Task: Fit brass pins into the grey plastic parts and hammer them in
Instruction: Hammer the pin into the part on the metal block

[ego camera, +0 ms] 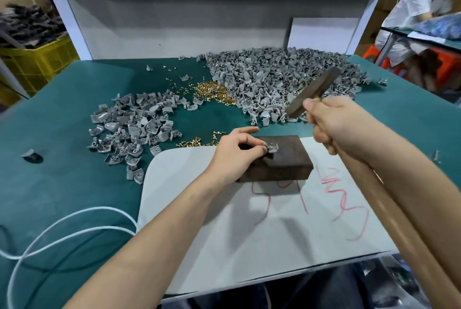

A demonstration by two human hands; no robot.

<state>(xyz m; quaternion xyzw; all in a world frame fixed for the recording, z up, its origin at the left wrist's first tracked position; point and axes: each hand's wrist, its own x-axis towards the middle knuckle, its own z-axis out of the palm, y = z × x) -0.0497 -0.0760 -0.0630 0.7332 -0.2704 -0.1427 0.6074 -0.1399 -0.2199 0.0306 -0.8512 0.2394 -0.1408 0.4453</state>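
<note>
My left hand pinches a small grey plastic part and holds it down on top of a dark metal block. My right hand grips the wooden handle of a hammer, whose dark head is raised above and to the right of the block. Behind the block a big heap of grey parts fills the back of the table. A smaller heap of grey parts lies to the left. Loose brass pins are piled between the two heaps, and several brass pins lie just left of the block.
The block stands on a white board with red scribbles, laid over the green table mat. A white cable loops at the front left. A single grey part lies far left. A white back panel closes the rear.
</note>
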